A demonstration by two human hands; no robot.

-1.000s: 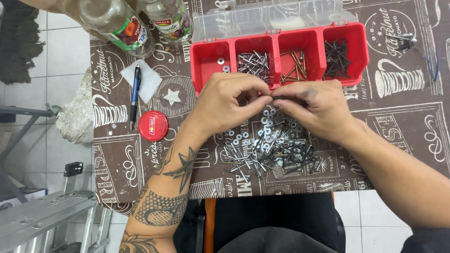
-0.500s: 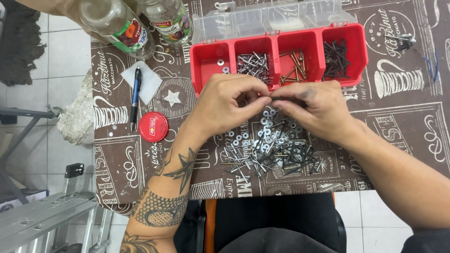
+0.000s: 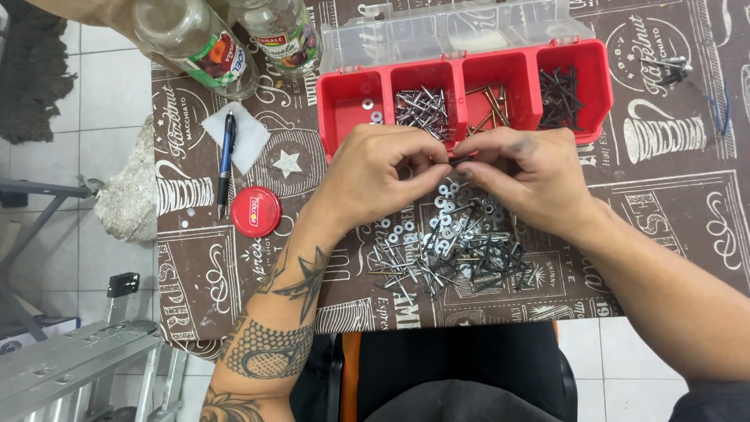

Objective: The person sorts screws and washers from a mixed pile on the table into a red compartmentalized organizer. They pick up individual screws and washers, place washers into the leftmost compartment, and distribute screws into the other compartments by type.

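Note:
My left hand (image 3: 383,176) and my right hand (image 3: 527,181) meet fingertip to fingertip just above a loose heap of mixed screws, nails and washers (image 3: 453,250) on the table. Both pinch a small dark fastener (image 3: 455,164) between them; most of it is hidden by the fingers. Right behind the hands stands a red organiser box (image 3: 469,90) with its clear lid tipped back. Its compartments hold a few washers, silver nails, brass screws and black screws.
Two glass bottles (image 3: 195,43) stand at the back left. A blue pen (image 3: 226,156) lies on a white pad beside a red round cap (image 3: 255,210). A brown printed cloth (image 3: 680,203) covers the table. A metal ladder (image 3: 70,359) lies on the tiled floor at left.
My right hand has shifted slightly up toward the box, its fingers curling more over the fastener. The left hand has barely moved.

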